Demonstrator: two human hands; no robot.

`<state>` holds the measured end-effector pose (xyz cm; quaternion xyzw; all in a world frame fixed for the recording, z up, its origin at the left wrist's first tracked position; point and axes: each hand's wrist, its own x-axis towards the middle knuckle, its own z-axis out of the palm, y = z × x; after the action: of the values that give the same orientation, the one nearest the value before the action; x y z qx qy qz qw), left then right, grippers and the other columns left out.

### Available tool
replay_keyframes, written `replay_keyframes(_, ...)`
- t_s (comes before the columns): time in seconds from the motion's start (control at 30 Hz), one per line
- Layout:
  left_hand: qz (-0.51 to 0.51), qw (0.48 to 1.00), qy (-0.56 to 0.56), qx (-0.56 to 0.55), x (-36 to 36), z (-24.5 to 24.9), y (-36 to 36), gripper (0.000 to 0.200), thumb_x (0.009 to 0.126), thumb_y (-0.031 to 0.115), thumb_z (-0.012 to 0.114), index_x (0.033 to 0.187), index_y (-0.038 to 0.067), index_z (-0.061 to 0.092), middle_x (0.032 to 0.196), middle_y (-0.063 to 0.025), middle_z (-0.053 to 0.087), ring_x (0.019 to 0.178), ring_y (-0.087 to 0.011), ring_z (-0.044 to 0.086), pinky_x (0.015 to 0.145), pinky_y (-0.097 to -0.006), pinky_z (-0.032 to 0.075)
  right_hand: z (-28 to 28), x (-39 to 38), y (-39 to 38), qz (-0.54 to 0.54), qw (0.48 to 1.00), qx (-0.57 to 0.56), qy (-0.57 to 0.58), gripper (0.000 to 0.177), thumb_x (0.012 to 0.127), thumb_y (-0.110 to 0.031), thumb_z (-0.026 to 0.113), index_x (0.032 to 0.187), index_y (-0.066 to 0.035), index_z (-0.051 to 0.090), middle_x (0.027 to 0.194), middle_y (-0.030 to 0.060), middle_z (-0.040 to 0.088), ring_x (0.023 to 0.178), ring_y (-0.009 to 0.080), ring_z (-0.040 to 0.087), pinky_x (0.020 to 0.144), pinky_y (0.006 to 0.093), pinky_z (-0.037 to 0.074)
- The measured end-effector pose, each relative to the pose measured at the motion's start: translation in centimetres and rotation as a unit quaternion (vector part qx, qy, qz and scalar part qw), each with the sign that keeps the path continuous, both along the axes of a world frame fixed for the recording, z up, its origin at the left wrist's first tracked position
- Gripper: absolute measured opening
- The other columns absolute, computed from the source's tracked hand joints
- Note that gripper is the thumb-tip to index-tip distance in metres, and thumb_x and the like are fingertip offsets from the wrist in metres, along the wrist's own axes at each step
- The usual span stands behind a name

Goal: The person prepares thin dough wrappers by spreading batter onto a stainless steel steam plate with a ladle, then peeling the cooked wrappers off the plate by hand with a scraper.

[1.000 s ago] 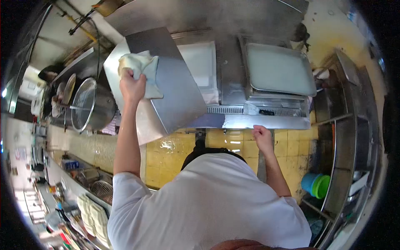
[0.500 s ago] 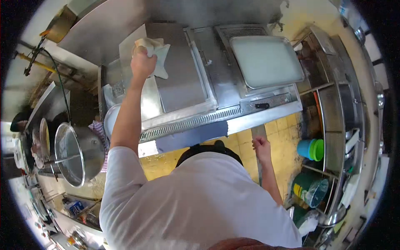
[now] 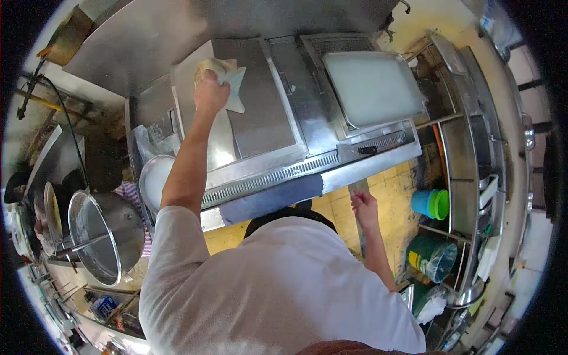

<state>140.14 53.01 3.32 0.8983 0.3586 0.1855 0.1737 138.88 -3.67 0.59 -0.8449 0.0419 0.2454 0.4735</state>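
Observation:
My left hand (image 3: 211, 93) grips a pale, crumpled cloth (image 3: 234, 89) and presses it on a flat stainless-steel panel (image 3: 254, 106) at the back left of the metal counter. Corners of the cloth stick out to the right of my fingers; what lies under my palm is hidden. My right hand (image 3: 364, 208) hangs in front of the counter, above the yellow tiled floor. Its fingers are curled in loosely, with nothing visible in them. A dark cloth (image 3: 272, 197) drapes over the counter's front edge between my two arms.
A shallow tray of whitish liquid (image 3: 374, 89) sits on the counter's right side, with a black-handled tool (image 3: 367, 150) before it. A large metal pot (image 3: 97, 236) stands at left. Metal shelving (image 3: 464, 171), blue and green buckets (image 3: 429, 203) and a lined bin (image 3: 435, 257) are at right.
My left hand and the cloth have shifted slightly towards me and right across the steel panel. The whole view has moved a little. My right hand stays low and curled.

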Motion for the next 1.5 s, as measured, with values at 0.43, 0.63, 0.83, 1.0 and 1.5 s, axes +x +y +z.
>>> replay_keyframes(0.43,0.025,0.947,-0.258,-0.191,-18.2,0.9,-12.4,0.035,0.088,0.011,0.075,0.117,0.002,0.058,0.102,-0.0117,0.073,0.070,-0.0137,0.066,0.064,-0.0293,0.054,6.7,10.5,33.9,0.396,0.881,0.057,-0.252,0.033,0.090,-0.019,0.065,0.118,-0.002,0.069,0.110,0.0181,0.073,0.102,0.0351,0.070,0.090,0.0396,0.054)
replay_keyframes(0.63,0.120,0.916,-0.235,-0.301,-29.9,-3.1,-20.5,0.037,0.087,0.010,0.074,0.119,0.003,0.056,0.096,-0.0123,0.074,0.067,-0.0216,0.067,0.064,-0.0355,0.056,6.3,10.6,50.9,0.418,0.862,-0.055,-0.280,0.051,0.087,-0.032,0.072,0.123,0.003,0.062,0.108,0.0241,0.072,0.101,0.0353,0.071,0.090,0.0459,0.055)
replay_keyframes(0.83,0.260,0.884,-0.257,-0.290,-34.5,-3.4,-22.6,0.031,0.090,0.006,0.070,0.118,0.002,0.056,0.098,-0.0114,0.074,0.067,-0.0201,0.066,0.063,-0.0336,0.055,1.9,10.0,54.5,0.417,0.809,-0.128,-0.393,0.059,0.090,-0.031,0.063,0.132,0.009,0.050,0.125,0.0344,0.062,0.119,0.0481,0.060,0.101,0.0520,0.048)
replay_keyframes(1.0,0.289,0.877,-0.272,-0.272,-34.7,-3.7,-21.9,0.029,0.091,0.006,0.068,0.117,0.001,0.056,0.098,-0.0116,0.073,0.068,-0.0205,0.067,0.064,-0.0342,0.055,3.2,8.8,54.5,0.418,0.816,-0.168,-0.362,0.061,0.092,-0.026,0.060,0.139,0.009,0.042,0.130,0.0347,0.059,0.122,0.0486,0.058,0.104,0.0518,0.046)
replay_keyframes(1.5,0.243,0.908,-0.242,-0.241,-25.2,-1.6,-27.5,0.054,0.089,0.011,0.072,0.136,0.002,0.047,0.123,-0.0162,0.065,0.085,-0.0254,0.070,0.075,-0.0387,0.058,-2.4,22.6,34.6,0.384,0.903,0.193,-0.021,0.042,0.098,-0.023,0.067,0.136,-0.007,0.058,0.106,0.0014,0.064,0.083,0.0103,0.058,0.067,0.0238,0.047)
